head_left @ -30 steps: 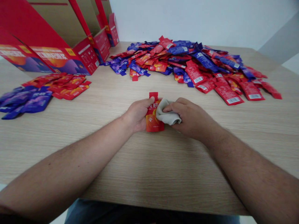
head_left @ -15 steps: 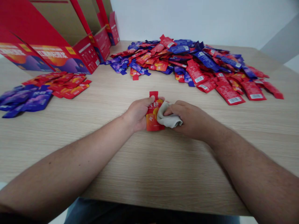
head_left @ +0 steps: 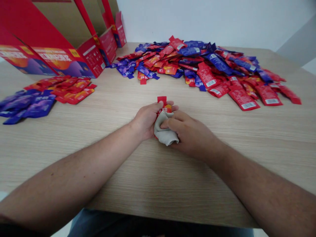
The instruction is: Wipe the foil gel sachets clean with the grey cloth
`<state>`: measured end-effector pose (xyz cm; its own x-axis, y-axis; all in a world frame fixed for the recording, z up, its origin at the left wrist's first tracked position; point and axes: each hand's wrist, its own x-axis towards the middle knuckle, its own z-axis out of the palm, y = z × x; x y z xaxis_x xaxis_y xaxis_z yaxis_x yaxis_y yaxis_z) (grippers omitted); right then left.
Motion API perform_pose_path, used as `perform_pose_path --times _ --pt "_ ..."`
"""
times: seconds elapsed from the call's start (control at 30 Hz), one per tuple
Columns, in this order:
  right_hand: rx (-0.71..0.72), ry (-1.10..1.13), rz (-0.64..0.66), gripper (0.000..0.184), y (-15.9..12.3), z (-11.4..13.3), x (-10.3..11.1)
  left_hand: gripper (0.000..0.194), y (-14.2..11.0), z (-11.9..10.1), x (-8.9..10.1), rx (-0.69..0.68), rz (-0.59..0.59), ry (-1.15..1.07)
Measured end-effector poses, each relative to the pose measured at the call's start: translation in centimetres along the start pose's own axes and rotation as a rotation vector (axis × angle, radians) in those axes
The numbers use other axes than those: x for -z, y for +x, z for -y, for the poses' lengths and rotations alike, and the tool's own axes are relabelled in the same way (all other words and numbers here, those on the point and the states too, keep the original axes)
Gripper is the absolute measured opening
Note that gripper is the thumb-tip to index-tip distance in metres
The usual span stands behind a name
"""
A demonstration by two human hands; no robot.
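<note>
My left hand point(head_left: 146, 121) holds a red and orange pouch point(head_left: 162, 99), thumb on its front and fingers behind it. The pouch's narrow top tab points away from me. A light grey cloth point(head_left: 166, 135) is gripped in my right hand point(head_left: 189, 131) and lies over the lower front of the pouch. Most of the pouch's printed face is hidden under the cloth; only the tab and the upper part show. Both hands are just above the wooden table, near its middle.
A wide heap of red and purple pouches point(head_left: 197, 64) lies along the back. At left are smaller groups of red pouches point(head_left: 74, 89) and purple pouches point(head_left: 29, 102). Open red cardboard boxes point(head_left: 91, 62) stand behind them at the back left. The table's front edge point(head_left: 172, 221) is close to me.
My right hand has moved left and slightly toward me with the cloth, which now covers the lower pouch. My left hand and the pouch have stayed nearly still.
</note>
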<state>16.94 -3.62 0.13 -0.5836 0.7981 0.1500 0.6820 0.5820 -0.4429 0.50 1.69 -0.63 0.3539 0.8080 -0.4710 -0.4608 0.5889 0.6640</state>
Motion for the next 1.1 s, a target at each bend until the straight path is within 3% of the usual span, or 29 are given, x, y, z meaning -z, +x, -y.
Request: perform_pose_path --times 0.17,0.37,0.43,0.6,0.67,0.9,0.97,1.1 --pt "0.049 0.003 0.149 0.030 -0.5 0.1 0.7 0.030 0.0 0.2 0.1 -0.033 0.022 -0.004" --pt "-0.044 -0.082 -0.195 0.042 0.0 -0.6 -0.1 0.029 -0.3 0.5 -0.8 -0.079 -0.019 -0.019" --pt "-0.040 -0.084 -0.215 0.040 0.2 -0.3 -0.4 0.032 -0.5 0.4 -1.2 -0.072 -0.047 -0.007" --pt "0.065 -0.035 0.086 0.029 -0.3 0.1 0.4 0.038 -0.7 0.3 -1.0 -0.024 -0.026 -0.007" --pt "0.073 -0.035 0.135 0.029 -0.7 -0.3 0.8 0.038 -0.7 0.4 -0.9 -0.035 -0.010 -0.015" --pt "-0.050 -0.088 -0.276 0.040 0.2 -1.3 0.1 0.049 -0.6 0.6 -1.4 -0.039 0.065 -0.090" --pt "-0.023 -0.070 -0.241 0.039 0.3 -1.1 0.0 0.051 -0.7 0.6 -1.3 -0.037 0.042 -0.074" --pt "0.104 0.027 0.013 0.033 -0.2 -1.0 0.6 0.052 -0.8 0.6 -1.1 -0.043 0.004 -0.019"
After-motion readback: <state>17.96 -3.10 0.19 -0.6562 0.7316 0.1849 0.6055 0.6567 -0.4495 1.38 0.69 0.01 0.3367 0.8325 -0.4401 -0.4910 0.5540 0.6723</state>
